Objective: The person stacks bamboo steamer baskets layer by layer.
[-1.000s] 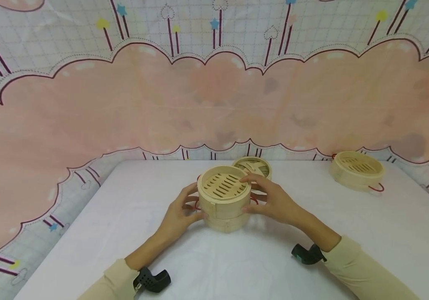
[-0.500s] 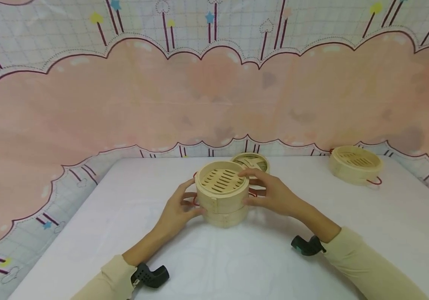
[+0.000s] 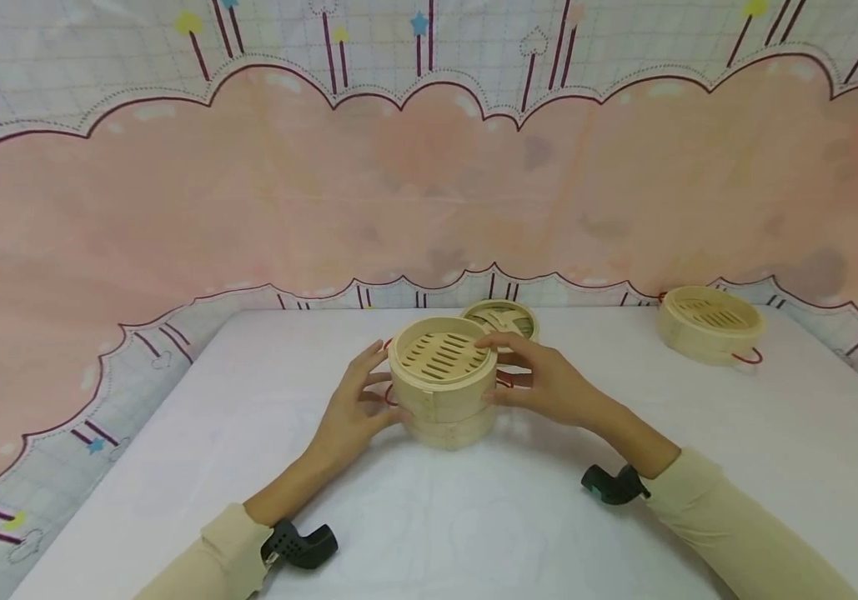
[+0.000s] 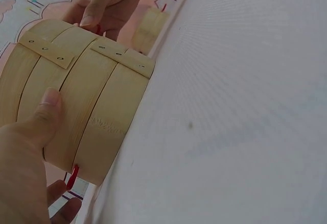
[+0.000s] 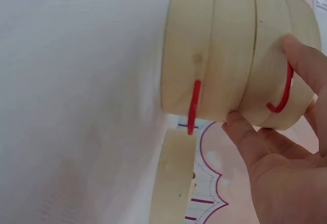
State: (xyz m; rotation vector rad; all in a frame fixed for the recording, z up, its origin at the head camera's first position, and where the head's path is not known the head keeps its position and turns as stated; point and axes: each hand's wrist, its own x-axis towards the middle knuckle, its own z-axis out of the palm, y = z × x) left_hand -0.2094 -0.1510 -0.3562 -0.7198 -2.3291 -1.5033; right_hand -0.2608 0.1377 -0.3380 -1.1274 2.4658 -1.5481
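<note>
Two round bamboo steamer baskets stand stacked near the middle of the table. The upper basket (image 3: pixel 429 405) has a slotted base facing up; the lower basket (image 3: pixel 453 434) sits directly beneath it. My left hand (image 3: pixel 348 408) holds the stack's left side, its thumb (image 4: pixel 48 104) pressed on the upper basket's wall and the fingers partly hidden behind. On the opposite side, my right hand (image 3: pixel 544 382) grips the upper basket between thumb and fingers, with one finger on its top rim. Red cord handles (image 5: pixel 194 106) stick out from the baskets' sides.
Just behind the stack lies a round steamer piece (image 3: pixel 511 317) with a woven-looking top, partly covered by the right hand. Another slotted basket (image 3: pixel 709 327) with red handles stands at the back right. A patterned cloth (image 3: pixel 429 192) hangs beyond the white table (image 3: pixel 196 433).
The whole head view has shifted slightly up. Both hands stay around the stacked baskets, while the left index finger has come a little away from the upper basket's wall.
</note>
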